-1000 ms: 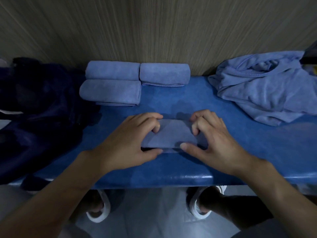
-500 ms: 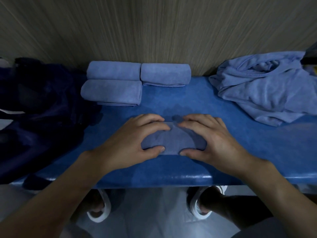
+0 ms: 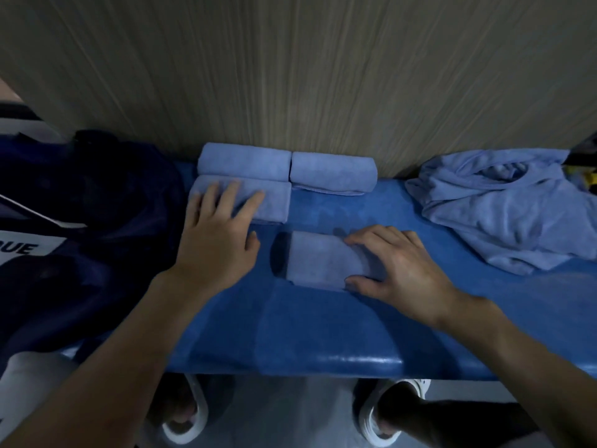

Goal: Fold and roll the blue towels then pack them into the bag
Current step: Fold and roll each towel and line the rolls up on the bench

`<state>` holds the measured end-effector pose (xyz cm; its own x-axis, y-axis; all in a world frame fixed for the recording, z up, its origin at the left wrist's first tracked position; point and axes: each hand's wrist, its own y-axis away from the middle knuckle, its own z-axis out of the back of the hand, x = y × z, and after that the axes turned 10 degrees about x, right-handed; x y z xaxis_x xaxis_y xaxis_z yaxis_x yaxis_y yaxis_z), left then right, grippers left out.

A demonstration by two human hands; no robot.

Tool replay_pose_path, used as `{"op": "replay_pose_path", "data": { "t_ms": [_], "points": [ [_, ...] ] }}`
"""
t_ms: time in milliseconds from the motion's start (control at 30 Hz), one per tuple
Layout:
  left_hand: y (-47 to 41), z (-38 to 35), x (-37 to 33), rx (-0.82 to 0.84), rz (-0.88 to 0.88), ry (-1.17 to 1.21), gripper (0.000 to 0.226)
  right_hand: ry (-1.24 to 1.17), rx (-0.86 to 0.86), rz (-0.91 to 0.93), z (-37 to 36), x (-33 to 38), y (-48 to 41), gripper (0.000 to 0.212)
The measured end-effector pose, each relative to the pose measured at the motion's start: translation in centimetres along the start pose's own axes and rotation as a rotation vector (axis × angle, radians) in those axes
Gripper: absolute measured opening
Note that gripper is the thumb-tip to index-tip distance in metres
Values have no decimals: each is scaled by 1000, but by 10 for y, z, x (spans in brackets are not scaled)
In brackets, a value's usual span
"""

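A freshly rolled blue towel (image 3: pixel 318 260) lies mid-bench, and my right hand (image 3: pixel 397 266) grips its right end, fingers over the top and thumb at the near edge. My left hand (image 3: pixel 214 244) is off that roll, fingers spread straight, their tips resting on the front one of three rolled towels (image 3: pixel 274 205) at the back left. The two other rolls (image 3: pixel 244 161) (image 3: pixel 332 171) lie against the wall. A heap of unfolded blue towels (image 3: pixel 504 205) sits at the right. The dark navy bag (image 3: pixel 80 221) lies at the left.
The blue padded bench (image 3: pixel 323 334) runs left to right against a wood-grain wall (image 3: pixel 290 76). Its front edge is near me, with my feet in white sandals (image 3: pixel 387 415) below. A white label with letters (image 3: pixel 22 248) shows on the bag.
My left hand has let go of the rolled towel and moved up-left onto the front roll at the back. The right hand stays on the new roll. The camera has tilted.
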<state>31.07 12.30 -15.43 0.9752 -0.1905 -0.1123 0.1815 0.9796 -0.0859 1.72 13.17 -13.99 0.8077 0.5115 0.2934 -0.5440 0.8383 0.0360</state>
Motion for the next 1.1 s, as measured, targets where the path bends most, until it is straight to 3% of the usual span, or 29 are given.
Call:
{"op": "replay_pose_path", "data": {
  "t_ms": [233, 433, 733, 967, 1100],
  "points": [
    [-1, -3, 8, 73, -11, 25, 68, 123, -44, -51, 5, -21, -45, 57],
    [-3, -4, 8, 110, -34, 29, 71, 291, -180, -5, 2, -23, -70, 47],
    [-5, -2, 2, 108, 22, 64, 67, 380, -81, 32, 3, -21, -79, 49],
    [-14, 29, -20, 56, 48, 154, 52, 271, -93, -76, 25, -17, -53, 52],
    [-44, 56, -73, 46, -57, 150, 43, 284, -132, -207, 51, -44, -20, 54]
  ]
}}
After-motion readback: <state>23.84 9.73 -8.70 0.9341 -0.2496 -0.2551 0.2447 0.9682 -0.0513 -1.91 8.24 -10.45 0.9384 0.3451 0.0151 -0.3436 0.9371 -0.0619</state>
